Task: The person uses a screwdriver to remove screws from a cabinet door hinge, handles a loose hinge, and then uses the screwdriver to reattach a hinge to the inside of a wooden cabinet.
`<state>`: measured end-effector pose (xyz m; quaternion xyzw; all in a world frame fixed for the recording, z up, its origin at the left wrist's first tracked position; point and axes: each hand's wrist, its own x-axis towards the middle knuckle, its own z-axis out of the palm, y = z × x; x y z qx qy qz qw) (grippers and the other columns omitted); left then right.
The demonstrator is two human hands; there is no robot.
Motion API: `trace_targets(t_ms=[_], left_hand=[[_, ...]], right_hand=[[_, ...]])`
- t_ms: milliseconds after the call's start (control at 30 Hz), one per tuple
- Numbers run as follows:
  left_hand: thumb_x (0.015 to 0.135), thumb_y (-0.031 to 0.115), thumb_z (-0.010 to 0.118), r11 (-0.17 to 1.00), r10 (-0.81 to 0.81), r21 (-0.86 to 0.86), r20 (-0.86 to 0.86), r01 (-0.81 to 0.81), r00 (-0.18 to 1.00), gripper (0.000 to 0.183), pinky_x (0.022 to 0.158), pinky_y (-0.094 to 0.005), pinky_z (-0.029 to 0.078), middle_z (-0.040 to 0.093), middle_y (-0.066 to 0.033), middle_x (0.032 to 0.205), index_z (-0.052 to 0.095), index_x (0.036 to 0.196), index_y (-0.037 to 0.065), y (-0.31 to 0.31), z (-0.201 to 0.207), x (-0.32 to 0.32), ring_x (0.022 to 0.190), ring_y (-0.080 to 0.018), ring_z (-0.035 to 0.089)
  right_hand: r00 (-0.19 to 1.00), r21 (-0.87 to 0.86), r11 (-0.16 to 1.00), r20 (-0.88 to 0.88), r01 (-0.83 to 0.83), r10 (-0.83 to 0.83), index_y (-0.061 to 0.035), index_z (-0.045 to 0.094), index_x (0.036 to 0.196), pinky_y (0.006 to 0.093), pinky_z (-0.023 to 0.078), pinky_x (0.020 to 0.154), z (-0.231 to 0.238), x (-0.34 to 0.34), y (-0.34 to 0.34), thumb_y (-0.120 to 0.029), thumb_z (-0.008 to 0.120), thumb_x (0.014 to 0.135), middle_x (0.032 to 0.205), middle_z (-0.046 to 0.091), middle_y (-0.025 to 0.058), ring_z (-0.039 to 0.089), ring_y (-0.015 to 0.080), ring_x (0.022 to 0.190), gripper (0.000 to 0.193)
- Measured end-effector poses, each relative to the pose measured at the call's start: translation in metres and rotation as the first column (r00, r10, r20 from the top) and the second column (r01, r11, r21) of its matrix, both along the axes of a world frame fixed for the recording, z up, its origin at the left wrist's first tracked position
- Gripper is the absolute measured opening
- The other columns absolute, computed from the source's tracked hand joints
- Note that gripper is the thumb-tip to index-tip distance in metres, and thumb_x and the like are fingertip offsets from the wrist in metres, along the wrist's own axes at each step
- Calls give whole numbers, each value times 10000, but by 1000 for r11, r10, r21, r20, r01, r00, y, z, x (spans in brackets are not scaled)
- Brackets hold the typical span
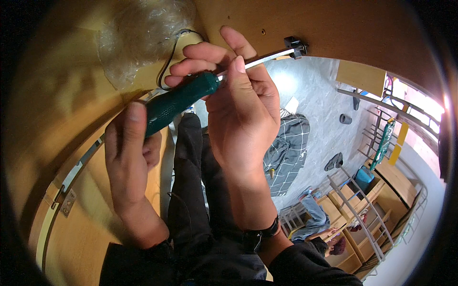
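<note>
A screwdriver with a dark green handle (pixel 179 102) and a bright metal shaft (pixel 272 57) slants up to the right between my hands. My left hand (pixel 131 150) grips the rear end of the handle, thumb along its side. Where the shaft meets the handle, my right hand (pixel 243 95) pinches it between thumb and forefinger, its other fingers loosely raised. The shaft's far end reaches a small black fitting (pixel 296 47) on the edge of a brown wooden panel (pixel 353 28). Whether the tip sits in a screw there, I cannot tell.
Clear plastic wrap (pixel 143 40) and a thin black cable (pixel 168 62) lie inside the wooden cabinet. At left is a door with a metal hinge (pixel 68 202). Below are a dark checked cloth (pixel 288 148) on the grey floor, a seated person (pixel 312 217) and metal bed frames (pixel 367 224).
</note>
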<state>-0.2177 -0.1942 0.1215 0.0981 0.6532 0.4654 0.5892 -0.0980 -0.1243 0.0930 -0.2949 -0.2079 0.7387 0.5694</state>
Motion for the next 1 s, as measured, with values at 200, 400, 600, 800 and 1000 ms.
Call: trace_targets(t_ms=[200,400,600,800,1000], left_hand=[[856,364,619,834,70,496,-528,241,846,376,435,-179,257,415,39,608,524,1023,40,-1,-22,-2,487,-36,352],[865,462,552,950,16,272,-532,153,847,504,452,-216,249,445,-1,682,537,1033,-13,-4,-22,7,523,-56,337],[882,314,584,993,-67,114,347,28,935,361,483,-195,294,445,18,666,534,1065,7,-6,-12,-15,538,-47,373],[869,337,591,893,125,432,-500,122,857,347,504,-175,311,484,3,703,536,1041,40,8,-24,5,558,-49,413],[865,461,551,999,-42,-45,-403,26,914,388,558,-190,376,471,-13,742,520,972,89,7,-8,0,632,-81,469]], right_hand=[[999,4,1000,-25,25,-25,31,351,1254,357,499,773,6,-2,4,-139,333,977,1010,574,210,614,269,853,325],[999,2,999,-16,39,-39,33,360,1250,355,494,778,0,-2,2,-150,313,980,1012,574,213,614,270,851,330],[999,24,999,-24,47,-46,38,361,1249,348,487,775,1,1,4,-176,312,983,1004,578,214,614,273,849,345],[999,33,999,-10,33,-33,43,352,1250,351,492,768,2,-3,9,-190,299,989,1000,579,222,615,276,848,355],[1000,61,998,7,26,-27,38,361,1238,354,496,764,-1,2,9,-214,287,993,997,580,227,615,281,843,359]])
